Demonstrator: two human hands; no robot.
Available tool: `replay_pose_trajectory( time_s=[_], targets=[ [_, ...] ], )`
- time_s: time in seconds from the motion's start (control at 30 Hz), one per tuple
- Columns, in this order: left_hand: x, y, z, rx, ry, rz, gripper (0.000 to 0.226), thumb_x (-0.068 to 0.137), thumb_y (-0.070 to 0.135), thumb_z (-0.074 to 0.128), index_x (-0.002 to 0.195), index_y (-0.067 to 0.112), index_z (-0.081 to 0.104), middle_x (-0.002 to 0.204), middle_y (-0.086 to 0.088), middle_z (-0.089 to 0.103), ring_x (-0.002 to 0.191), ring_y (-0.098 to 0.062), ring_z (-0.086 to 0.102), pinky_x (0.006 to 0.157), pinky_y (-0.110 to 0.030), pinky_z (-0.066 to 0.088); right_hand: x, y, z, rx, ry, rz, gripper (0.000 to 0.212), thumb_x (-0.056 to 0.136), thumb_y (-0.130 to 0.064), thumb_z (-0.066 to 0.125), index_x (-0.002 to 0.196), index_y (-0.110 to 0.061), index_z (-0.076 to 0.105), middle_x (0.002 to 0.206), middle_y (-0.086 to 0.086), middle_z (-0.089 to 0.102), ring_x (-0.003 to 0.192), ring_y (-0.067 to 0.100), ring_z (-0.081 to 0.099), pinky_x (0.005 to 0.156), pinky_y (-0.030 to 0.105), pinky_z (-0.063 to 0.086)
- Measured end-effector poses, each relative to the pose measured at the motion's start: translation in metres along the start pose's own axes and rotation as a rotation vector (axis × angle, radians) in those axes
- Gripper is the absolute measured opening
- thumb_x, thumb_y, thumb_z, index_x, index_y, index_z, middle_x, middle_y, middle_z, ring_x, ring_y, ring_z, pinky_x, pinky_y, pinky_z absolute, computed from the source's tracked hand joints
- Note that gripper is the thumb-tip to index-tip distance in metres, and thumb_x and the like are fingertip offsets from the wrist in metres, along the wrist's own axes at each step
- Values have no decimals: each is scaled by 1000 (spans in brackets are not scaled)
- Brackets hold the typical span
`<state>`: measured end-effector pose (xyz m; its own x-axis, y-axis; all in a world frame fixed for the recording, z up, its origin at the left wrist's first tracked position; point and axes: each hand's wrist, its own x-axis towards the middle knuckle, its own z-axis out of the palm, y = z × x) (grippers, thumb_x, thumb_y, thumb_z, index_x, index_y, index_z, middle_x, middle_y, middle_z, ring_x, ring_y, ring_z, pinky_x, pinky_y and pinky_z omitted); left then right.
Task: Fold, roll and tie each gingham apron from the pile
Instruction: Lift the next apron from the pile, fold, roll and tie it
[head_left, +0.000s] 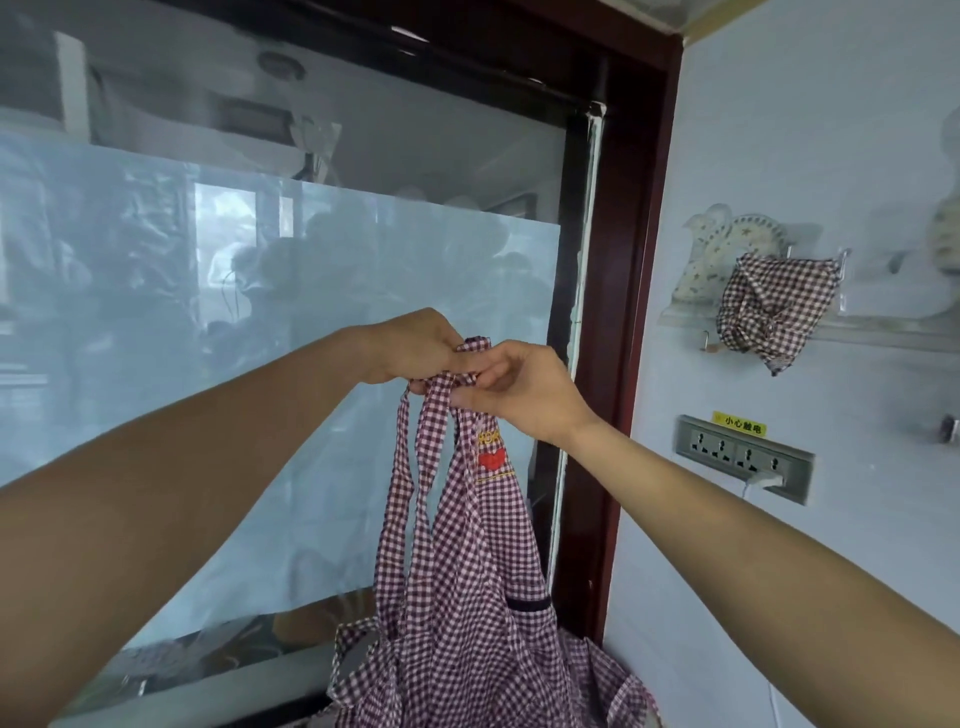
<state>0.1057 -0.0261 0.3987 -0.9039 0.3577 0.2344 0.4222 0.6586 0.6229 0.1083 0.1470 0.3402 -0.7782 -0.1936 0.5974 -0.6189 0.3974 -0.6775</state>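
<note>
- the gingham apron (467, 597) hangs from my raised hands, its hem bunched at the bottom of view.
- my left hand (415, 345) and right hand (524, 389) pinch its straps (447, 382) together.
- beyond, a glass door (285, 312); another checked cloth (774, 306) hangs on a wall shelf (883, 332).

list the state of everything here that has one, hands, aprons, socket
left hand: fingers pinch the strap at the apron's top
right hand: fingers pinch the same strap
held apron: unfolded, hanging down from both hands
second apron: bunched, hanging from the wall rack
wall rack: carrying the second apron
wall socket strip: one white plug in, at its right end
</note>
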Motion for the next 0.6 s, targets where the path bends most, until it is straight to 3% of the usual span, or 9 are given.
replay_pose_trajectory(
  time_s=[0.07,0.13,0.27,0.37,0.47,0.6],
  targets=[
    [6,-2,-1,-26,105,-49,30,92,33,68,80,7,62,64,-6,55,56,-14,50,53,-25,43,-12,3,12,-34,-37,68,56,60,-34,96,99,-15,61,87,-1,67,76,10,65,76,30,59],
    [11,-2,-1,-66,222,-100,27,88,30,71,80,7,61,69,-8,59,57,-15,53,53,-26,44,-27,15,32,-108,-61,82,58,60,-37,95,96,-14,55,88,0,67,74,10,62,66,27,55],
    [17,1,-4,-60,371,-128,36,83,30,75,102,-1,69,84,-12,65,63,-17,58,59,-28,48,-42,54,58,-252,-110,110,21,79,-20,77,87,-16,58,92,-1,67,83,13,60,67,21,41],
    [19,-7,-10,63,448,-75,43,84,32,76,101,-7,72,90,-15,67,67,-17,56,61,-27,48,-50,85,48,-206,-45,202,18,82,-14,71,74,-22,57,77,-9,61,71,7,56,57,12,37],
    [16,-22,-9,207,441,-72,40,88,32,72,88,-8,74,75,-13,66,59,-16,52,56,-25,42,-49,106,21,-248,51,283,15,84,-18,71,74,-20,60,75,-9,62,72,12,61,56,11,41],
    [19,-32,6,238,427,-130,41,93,32,65,70,-2,68,56,-3,54,47,-10,48,43,-16,36,-45,103,-21,-572,328,172,19,87,-9,66,79,-20,52,90,-5,57,74,17,56,65,24,40]
  ],
)
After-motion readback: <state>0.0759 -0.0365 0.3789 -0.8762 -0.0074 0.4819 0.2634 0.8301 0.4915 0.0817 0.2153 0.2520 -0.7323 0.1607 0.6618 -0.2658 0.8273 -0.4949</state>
